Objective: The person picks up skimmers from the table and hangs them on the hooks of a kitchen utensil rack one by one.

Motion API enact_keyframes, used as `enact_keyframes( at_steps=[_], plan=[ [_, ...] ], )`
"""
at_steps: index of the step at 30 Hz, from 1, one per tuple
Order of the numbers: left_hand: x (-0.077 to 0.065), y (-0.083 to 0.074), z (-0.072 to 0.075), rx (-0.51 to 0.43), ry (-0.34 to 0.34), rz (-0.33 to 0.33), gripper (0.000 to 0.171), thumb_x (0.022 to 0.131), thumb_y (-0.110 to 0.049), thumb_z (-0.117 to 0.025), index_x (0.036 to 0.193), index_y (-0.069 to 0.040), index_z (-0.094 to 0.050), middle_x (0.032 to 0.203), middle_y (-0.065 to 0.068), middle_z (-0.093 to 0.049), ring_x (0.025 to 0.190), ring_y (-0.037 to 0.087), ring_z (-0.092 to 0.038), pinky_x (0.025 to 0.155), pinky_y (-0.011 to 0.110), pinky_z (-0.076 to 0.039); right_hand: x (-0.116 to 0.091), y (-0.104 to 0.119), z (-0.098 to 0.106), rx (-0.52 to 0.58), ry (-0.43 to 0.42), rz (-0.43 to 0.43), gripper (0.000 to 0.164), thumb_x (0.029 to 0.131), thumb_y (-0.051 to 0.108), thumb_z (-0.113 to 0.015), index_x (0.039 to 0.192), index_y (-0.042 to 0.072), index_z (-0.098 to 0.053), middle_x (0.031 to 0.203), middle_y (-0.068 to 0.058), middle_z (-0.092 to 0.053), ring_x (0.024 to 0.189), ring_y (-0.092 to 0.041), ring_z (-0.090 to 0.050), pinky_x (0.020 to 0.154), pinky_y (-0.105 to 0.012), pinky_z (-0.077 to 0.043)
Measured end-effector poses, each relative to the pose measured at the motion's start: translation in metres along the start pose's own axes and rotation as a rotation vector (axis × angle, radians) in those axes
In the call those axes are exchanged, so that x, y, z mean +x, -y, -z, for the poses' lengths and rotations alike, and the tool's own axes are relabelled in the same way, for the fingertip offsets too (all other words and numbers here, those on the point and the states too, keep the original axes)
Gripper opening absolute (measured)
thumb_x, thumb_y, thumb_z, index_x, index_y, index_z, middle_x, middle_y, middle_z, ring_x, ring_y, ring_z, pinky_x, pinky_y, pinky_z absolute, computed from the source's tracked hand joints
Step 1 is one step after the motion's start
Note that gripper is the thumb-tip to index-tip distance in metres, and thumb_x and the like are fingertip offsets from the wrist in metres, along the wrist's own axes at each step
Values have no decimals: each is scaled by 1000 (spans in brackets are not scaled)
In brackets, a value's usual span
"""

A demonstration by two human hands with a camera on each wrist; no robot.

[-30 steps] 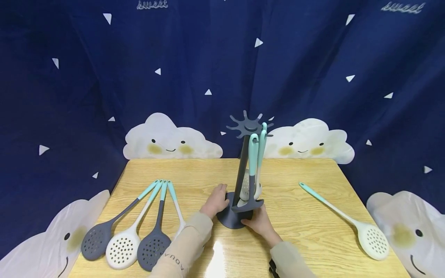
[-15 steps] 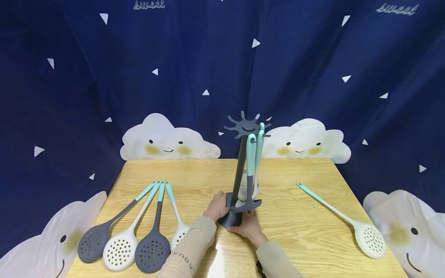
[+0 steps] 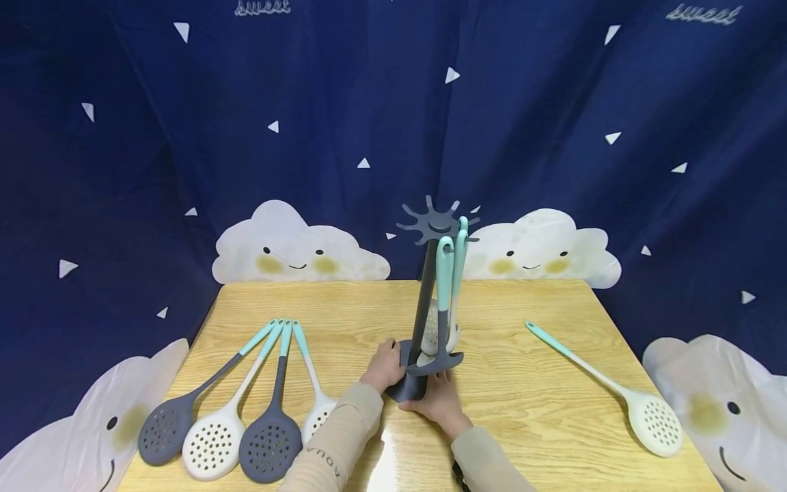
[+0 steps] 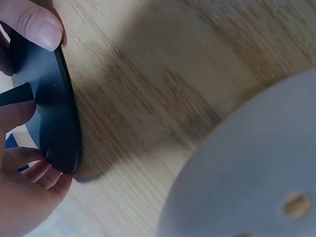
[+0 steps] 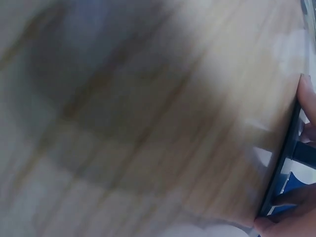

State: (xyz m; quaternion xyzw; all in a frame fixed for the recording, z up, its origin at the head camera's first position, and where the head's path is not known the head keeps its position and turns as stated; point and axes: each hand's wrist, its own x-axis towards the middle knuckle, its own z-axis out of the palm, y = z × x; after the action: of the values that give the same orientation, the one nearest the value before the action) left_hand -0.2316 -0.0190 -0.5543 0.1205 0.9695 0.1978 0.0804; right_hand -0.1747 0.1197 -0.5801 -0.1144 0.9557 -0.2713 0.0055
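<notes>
A dark grey rotating-style utensil stand with a spoked top leans slightly at the table's middle. My left hand grips the left side of its round base. My right hand holds the base at the front right, partly beneath a hanging dark utensil head. On the stand's right side hang several utensils with mint handles, among them a dark-headed one and a white-headed one. The left wrist view has fingers pinching the base rim; fingers also hold the base edge in the right wrist view.
On the left lie several skimmers, including a white one and a dark one; the rightmost white one is beside my left sleeve. Another white skimmer lies at the table's right. A dark blue curtain hangs behind the table.
My right hand has shifted left, toward the front of the base, and my left hand has come slightly nearer. Over the last half second, almost nothing has moved.
</notes>
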Motion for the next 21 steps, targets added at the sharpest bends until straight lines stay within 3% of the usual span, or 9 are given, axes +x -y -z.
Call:
enact_keyframes(
  at_steps=[12, 21],
  plan=[
    [-3, -3, -2, 22, -34, 20, 52, 81, -17, -63, 122, 11, -47, 124, 20, -42, 110, 35, -43, 85, 42, -45, 8, -17, 1, -6, 42, 63, 113, 59, 51, -77, 137, -9, -24, 139, -28, -31, 130, -41, -26, 105, -52, -22],
    [-4, -5, -5, 19, -107, 60, 53, 74, -16, -66, 113, 16, -50, 103, 19, -45, 93, 31, -44, 70, 40, -48, 13, -24, 8, 124, 80, 105, 110, 56, 44, -82, 136, -8, -28, 136, -26, -37, 126, -37, -34, 103, -49, -27]
  ],
)
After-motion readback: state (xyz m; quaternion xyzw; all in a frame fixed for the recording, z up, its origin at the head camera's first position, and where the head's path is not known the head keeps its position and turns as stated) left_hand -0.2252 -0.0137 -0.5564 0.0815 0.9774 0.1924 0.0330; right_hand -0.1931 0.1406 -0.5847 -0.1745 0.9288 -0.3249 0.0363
